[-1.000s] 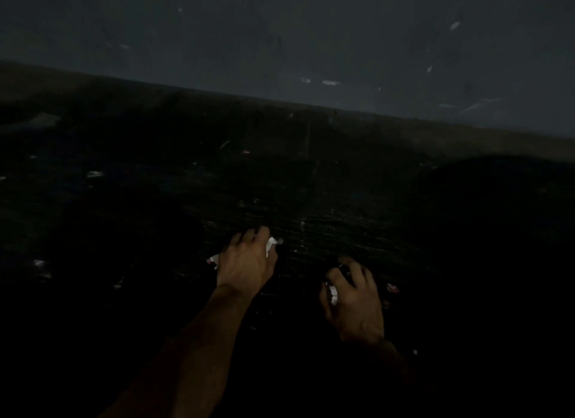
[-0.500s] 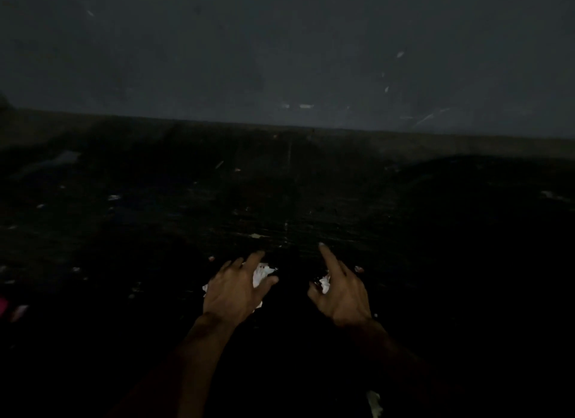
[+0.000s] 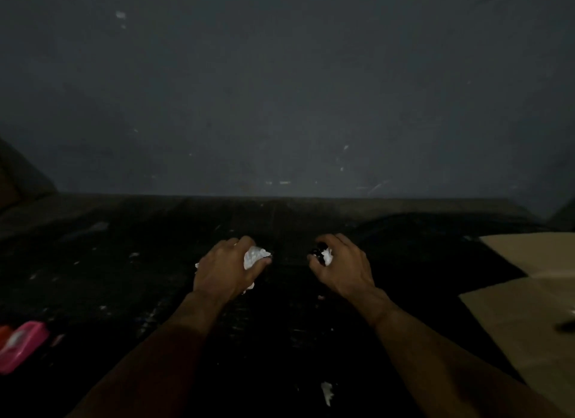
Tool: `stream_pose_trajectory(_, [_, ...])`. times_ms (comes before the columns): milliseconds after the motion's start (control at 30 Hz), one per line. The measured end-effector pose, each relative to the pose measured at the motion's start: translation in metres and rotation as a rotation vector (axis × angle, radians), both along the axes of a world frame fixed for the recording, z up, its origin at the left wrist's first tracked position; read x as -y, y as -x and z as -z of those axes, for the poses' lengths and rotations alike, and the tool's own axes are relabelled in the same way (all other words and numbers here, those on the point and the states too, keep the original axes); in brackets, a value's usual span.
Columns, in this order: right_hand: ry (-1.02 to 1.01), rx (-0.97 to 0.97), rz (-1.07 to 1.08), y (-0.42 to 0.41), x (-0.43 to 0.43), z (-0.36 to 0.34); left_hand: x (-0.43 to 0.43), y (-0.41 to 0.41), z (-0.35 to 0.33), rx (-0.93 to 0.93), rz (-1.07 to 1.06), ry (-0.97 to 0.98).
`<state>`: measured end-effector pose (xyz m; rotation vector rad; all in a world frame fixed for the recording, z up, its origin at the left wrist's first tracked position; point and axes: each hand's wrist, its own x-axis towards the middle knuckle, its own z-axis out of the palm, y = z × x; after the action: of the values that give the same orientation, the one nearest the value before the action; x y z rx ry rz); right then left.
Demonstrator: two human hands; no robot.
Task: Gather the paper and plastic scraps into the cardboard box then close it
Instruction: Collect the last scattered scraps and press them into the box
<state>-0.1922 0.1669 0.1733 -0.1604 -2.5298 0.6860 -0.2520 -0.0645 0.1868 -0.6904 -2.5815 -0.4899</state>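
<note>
Paper scrap [image 3: 326, 392], small and white, lies nearest on the dark floor [image 3: 155, 277], left of the cardboard box [image 3: 535, 308], and a pink case [image 3: 21, 346] lies far to the box's left. Farther out, left of the box, the left hand [image 3: 228, 269] curls round a crumpled white wad [image 3: 255, 255], while the right hand [image 3: 340, 266], nearer the box, clutches a smaller white piece [image 3: 326, 255] with something dark. Beyond the box rises a grey wall [image 3: 280, 106].

Left hand [image 3: 226, 269], right hand [image 3: 342, 268], both curled.
</note>
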Motion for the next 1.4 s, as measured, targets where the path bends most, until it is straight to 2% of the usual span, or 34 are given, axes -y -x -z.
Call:
stream_pose_trajectory(267, [-0.142, -0.057, 0.223, -0.114, -0.022, -0.068, -0.038, -0.055, -0.053, -0.185, 0.179, -0.058])
stream_pose_trajectory(500, [-0.197, 0.136, 0.455, -0.224, -0.047, -0.091, -0.096, -0.138, -0.066, -0.267, 0.278, -0.043])
stream_pose_trajectory(833, [-0.289, 0.028, 0.727, -0.352, -0.113, -0.109, -0.213, -0.248, -0.087, -0.335, 0.502, -0.057])
stream_pose_trajectory(1000, [-0.294, 0.017, 0.787, -0.413, -0.175, -0.112, -0.294, -0.304, -0.09, -0.315, 0.587, -0.127])
stream_pose_trajectory(1200, [-0.308, 0.039, 0.777, -0.474, -0.269, -0.115, -0.387, -0.364, -0.085, -0.303, 0.592, -0.172])
stream_pose_trajectory(1400, [-0.302, 0.091, 0.698, -0.476, -0.345, -0.109, -0.449, -0.375, -0.077, -0.293, 0.508, -0.17])
